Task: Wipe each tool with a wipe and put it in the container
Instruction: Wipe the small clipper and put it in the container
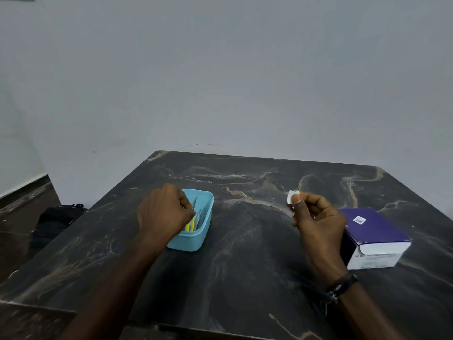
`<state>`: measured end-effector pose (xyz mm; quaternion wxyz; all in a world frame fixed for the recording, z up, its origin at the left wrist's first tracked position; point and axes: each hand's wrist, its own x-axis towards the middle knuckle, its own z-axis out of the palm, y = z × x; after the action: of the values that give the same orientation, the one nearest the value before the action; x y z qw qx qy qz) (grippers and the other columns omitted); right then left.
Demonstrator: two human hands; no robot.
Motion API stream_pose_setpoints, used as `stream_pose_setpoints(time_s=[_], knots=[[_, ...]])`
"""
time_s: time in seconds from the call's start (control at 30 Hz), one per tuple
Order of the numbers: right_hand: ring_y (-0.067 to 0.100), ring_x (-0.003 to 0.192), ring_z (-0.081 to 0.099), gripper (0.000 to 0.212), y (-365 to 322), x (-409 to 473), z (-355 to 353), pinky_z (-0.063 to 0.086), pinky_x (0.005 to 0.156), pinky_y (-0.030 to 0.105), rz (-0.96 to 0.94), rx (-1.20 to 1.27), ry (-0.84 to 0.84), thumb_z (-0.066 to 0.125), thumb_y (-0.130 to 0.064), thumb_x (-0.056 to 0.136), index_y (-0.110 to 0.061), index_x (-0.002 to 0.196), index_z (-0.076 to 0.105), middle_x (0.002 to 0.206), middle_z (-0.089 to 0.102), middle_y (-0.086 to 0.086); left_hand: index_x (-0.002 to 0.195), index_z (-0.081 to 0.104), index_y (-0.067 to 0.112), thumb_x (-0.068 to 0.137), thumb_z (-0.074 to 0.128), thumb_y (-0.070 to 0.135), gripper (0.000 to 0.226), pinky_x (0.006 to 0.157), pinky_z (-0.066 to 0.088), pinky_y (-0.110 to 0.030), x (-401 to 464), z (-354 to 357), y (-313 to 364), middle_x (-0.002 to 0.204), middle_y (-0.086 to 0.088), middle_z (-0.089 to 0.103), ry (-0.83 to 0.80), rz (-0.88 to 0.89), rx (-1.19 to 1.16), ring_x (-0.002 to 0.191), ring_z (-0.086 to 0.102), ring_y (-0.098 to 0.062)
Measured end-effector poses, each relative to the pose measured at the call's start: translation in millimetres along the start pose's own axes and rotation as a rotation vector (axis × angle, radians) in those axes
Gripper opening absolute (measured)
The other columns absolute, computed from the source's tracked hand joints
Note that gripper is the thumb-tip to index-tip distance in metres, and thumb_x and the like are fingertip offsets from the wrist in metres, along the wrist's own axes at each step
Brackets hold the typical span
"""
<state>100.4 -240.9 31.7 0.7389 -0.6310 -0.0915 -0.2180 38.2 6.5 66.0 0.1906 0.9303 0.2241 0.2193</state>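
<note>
Tools are in the tub, and it looks almost done.

The left hand (164, 212) reaches into the blue container (204, 231) near the bench's (245, 278) left edge, fingers curled at a metal tool (194, 203) beside yellow-handled scissors (190, 225); I cannot tell if it grips. The right hand (318, 222) pinches a small white wipe (292, 196). No loose tools show outside.

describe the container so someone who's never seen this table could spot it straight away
On the dark marbled table, look to the left half, under the left hand. There sits a small light-blue plastic container with rounded corners, holding yellow-handled scissors. It is the only open tub; the purple and white box lies far right.
</note>
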Motion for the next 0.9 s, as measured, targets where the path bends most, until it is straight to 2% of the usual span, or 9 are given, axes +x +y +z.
stream_pose_setpoints(time_s=[0.1,0.23,0.33,0.43,0.5,0.6,0.7,0.8,0.9], knots=[[0.009,0.049,0.054,0.002,0.1,0.9,-1.4,0.048,0.049,0.022,-0.006,-0.001,-0.003,0.067,-0.012,0.088,-0.013,0.087,0.069,0.077,0.069,0.008,0.069,0.074,0.022,0.075,0.072,0.028,0.009,0.045,0.03,-0.022,1.3,2.2,0.9,0.066,0.007,0.067,-0.021,0.037,0.085,0.062,0.059,-0.012],[0.012,0.052,0.056,0.003,-1.2,2.5,-4.8,0.05,0.051,0.025,-0.043,-0.004,0.034,0.069,-0.015,0.087,-0.018,0.088,0.07,0.076,0.07,0.002,0.081,0.076,0.022,0.081,0.07,0.038,0.017,0.047,0.031,-0.022,0.2,-0.5,5.8,0.077,0.004,0.072,-0.03,0.093,0.183,0.068,0.059,-0.013],[0.011,0.052,0.057,0.009,-4.6,3.1,-5.3,0.051,0.05,0.023,-0.091,0.002,0.059,0.067,-0.01,0.088,-0.016,0.094,0.069,0.076,0.069,-0.003,0.099,0.074,0.023,0.085,0.068,0.04,0.023,0.062,0.041,-0.027,-9.9,-1.3,15.1,0.092,0.0,0.074,0.149,0.18,0.156,0.088,0.063,-0.021],[0.008,0.06,0.06,0.015,-5.4,4.1,-4.6,0.05,0.051,0.019,-0.111,0.022,0.092,0.066,-0.008,0.089,-0.011,0.104,0.068,0.082,0.07,-0.003,0.087,0.074,0.021,0.086,0.069,0.029,0.01,0.065,0.047,-0.033,-30.5,4.4,43.7,0.084,0.001,0.073,0.311,0.362,-0.09,0.081,0.062,-0.023],[0.008,0.061,0.06,0.015,-5.4,4.5,-3.9,0.049,0.051,0.018,-0.128,0.008,0.104,0.066,-0.009,0.09,-0.009,0.105,0.068,0.082,0.071,-0.006,0.085,0.072,0.021,0.086,0.066,0.028,0.009,0.068,0.051,-0.038,-41.1,17.6,66.7,0.083,0.002,0.071,0.204,0.437,-0.18,0.079,0.063,-0.022],[0.004,0.059,0.061,0.012,-6.9,3.6,-3.7,0.049,0.052,0.016,-0.146,-0.006,0.129,0.065,-0.007,0.09,-0.009,0.101,0.068,0.077,0.072,-0.011,0.093,0.071,0.021,0.087,0.065,0.026,0.01,0.075,0.053,-0.034,-47.1,54.0,96.4,0.091,0.0,0.072,-0.137,0.458,-0.215,0.086,0.066,-0.021],[0.002,0.067,0.065,0.015,-7.2,2.8,-4.0,0.053,0.057,0.019,-0.171,-0.024,0.137,0.065,-0.006,0.09,-0.008,0.104,0.069,0.079,0.073,-0.01,0.107,0.067,0.015,0.085,0.07,0.021,0.023,0.082,0.054,-0.036,-48.4,80.8,120.7,0.104,-0.007,0.07,-0.361,0.447,-0.251,0.097,0.066,-0.024],[0.004,0.076,0.069,0.015,-6.4,2.8,-3.3,0.057,0.064,0.024,-0.16,-0.04,0.13,0.066,-0.008,0.089,-0.012,0.103,0.069,0.083,0.074,-0.014,0.106,0.062,0.009,0.086,0.066,0.02,0.023,0.08,0.048,-0.039,-50.6,89.8,138.8,0.107,-0.013,0.066,-0.458,0.439,-0.209,0.1,0.062,-0.032],[0.007,0.069,0.066,0.011,-5.9,2.0,-2.3,0.054,0.059,0.022,-0.152,-0.026,0.124,0.066,-0.008,0.089,-0.017,0.094,0.069,0.078,0.074,-0.006,0.101,0.06,0.007,0.091,0.056,0.02,0.016,0.081,0.049,-0.04,-52.4,95.1,151.2,0.108,-0.018,0.065,-0.499,0.429,-0.239,0.1,0.062,-0.039]])
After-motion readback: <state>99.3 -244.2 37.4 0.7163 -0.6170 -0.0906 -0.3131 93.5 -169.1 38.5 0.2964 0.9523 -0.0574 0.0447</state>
